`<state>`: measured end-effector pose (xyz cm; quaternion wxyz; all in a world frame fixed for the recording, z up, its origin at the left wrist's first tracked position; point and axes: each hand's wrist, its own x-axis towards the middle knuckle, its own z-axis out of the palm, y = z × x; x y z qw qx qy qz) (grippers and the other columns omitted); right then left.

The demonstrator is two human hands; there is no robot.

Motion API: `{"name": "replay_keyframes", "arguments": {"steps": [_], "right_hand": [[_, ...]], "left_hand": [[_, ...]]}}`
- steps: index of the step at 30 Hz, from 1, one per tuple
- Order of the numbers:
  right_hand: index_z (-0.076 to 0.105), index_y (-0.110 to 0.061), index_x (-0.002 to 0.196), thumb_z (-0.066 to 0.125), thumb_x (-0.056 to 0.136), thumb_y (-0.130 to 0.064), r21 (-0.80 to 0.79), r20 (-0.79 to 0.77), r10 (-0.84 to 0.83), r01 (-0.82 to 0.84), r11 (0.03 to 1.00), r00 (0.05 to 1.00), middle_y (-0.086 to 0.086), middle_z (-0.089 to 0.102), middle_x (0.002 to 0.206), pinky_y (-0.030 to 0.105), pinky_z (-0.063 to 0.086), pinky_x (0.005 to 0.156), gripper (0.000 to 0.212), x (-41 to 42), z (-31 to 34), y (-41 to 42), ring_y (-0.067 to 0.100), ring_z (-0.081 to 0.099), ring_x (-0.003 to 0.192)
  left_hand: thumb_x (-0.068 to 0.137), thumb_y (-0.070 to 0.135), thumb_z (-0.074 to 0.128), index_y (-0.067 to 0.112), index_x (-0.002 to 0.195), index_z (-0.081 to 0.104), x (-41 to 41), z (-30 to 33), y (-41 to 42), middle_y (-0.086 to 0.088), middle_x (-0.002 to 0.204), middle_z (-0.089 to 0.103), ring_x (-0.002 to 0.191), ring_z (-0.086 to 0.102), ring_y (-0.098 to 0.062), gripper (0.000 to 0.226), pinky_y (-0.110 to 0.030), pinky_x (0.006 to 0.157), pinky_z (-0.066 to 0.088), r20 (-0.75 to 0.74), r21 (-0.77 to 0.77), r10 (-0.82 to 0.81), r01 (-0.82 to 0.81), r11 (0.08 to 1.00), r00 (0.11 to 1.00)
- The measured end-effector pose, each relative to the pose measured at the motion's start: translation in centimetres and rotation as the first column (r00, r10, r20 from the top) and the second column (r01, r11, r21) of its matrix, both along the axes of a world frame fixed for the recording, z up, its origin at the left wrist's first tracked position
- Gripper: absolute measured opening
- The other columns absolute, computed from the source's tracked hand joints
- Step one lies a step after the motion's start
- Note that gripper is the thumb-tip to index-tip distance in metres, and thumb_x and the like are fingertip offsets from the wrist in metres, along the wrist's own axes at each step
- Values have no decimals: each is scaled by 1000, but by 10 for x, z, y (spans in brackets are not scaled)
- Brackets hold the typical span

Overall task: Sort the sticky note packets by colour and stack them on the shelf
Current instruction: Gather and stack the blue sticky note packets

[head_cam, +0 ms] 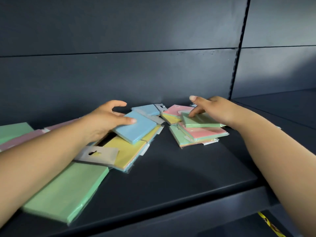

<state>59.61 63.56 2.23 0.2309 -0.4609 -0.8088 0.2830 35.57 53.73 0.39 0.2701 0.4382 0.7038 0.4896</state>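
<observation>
the left hand [106, 119] grips a blue packet [135, 130], thumb on the top face and the other fingers hidden behind it, so i judge them curled under the far edge. this packet lies tilted on a yellow packet [126, 152], with a second blue packet [147, 109] just behind it. the right hand [217, 110] holds a small green packet [201, 120]: one finger presses its top, the thumb sticks up free, and the other fingers are hidden behind it, so how they lie i cannot tell. the green packet sits on a pink packet [205, 132] in the mixed pile at the right.

the step in hand seems to be pulling one colour out of each pile. to do it well, i think each packet should be lifted a little before sliding, because the plastic wraps can catch on each other and drag the pile. the blue one can go on the blue behind it.

a big green packet [68, 190] lies close to the front edge of the shelf [188, 170] at the left, partly under the left forearm; a careless pull of the arm could push it off. the middle front of the shelf, between the two piles, is bare dark surface and gives room for new stacks. the back wall [119, 74] is near behind the piles, so there is little room there.
</observation>
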Motion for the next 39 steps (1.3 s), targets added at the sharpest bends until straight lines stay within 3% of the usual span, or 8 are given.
{"name": "replay_keyframes", "arguments": {"steps": [6,14,20,26,29,31,34,39], "right_hand": [[74,-15,90,45,90,-52,75,-17,60,-59,995,998,-1,65,103,27,39,84,46,-30,2,0,18,56,95],[58,-3,76,33,95,-53,-241,278,39,30,970,960,4,60,52,22,29,50,58,-113,18,11,15,43,51],[43,-13,133,34,97,-44,6,361,-92,96,995,928,13,56,127,30,39,82,49,-154,-2,21,29,55,114],[41,-11,137,40,97,-37,-14,439,-105,124,992,892,9,48,137,32,37,96,48,-171,-8,31,25,47,124],[49,-7,133,46,95,-25,-110,265,-112,145,983,958,7,62,102,27,40,82,42,-166,-5,31,22,57,93],[50,-3,130,54,91,-16,-278,-32,-150,135,951,988,13,61,112,29,43,74,41,-162,-5,36,25,56,98],[52,-1,125,63,84,-8,-394,-313,-282,146,908,907,18,55,130,40,47,96,43,-159,-8,34,33,54,118],[55,-3,94,64,81,2,-454,-568,-405,138,880,717,18,63,111,46,53,86,16,-151,0,6,33,63,100]], "left_hand": [[87,12,58,11,89,61,-21,24,-13,-1,79,74,55,69,-10,4,-27,51,58,429,85,-21,-18,996,903],[93,24,50,12,84,55,-51,37,-49,0,54,68,45,64,-10,16,-19,39,51,563,149,31,-139,979,826],[92,25,51,11,83,57,-62,26,-55,1,51,66,40,61,-7,17,-17,37,49,583,129,41,-142,981,812],[89,30,54,12,85,58,-68,29,-56,0,52,65,40,60,-7,19,-16,36,48,601,139,12,-120,983,799],[89,30,55,12,87,58,-69,30,-57,0,51,65,41,61,-7,19,-16,35,48,609,155,6,-126,980,793],[89,30,55,10,88,57,-71,31,-57,-1,50,65,41,62,-8,19,-16,35,47,630,175,6,-149,973,777],[90,27,56,10,86,56,-71,30,-55,-1,54,66,42,62,-8,17,-17,35,47,621,195,17,-175,965,784],[90,21,58,11,84,55,-57,19,-48,-6,83,63,63,66,-16,12,-26,49,57,540,227,7,-153,962,841]]}}
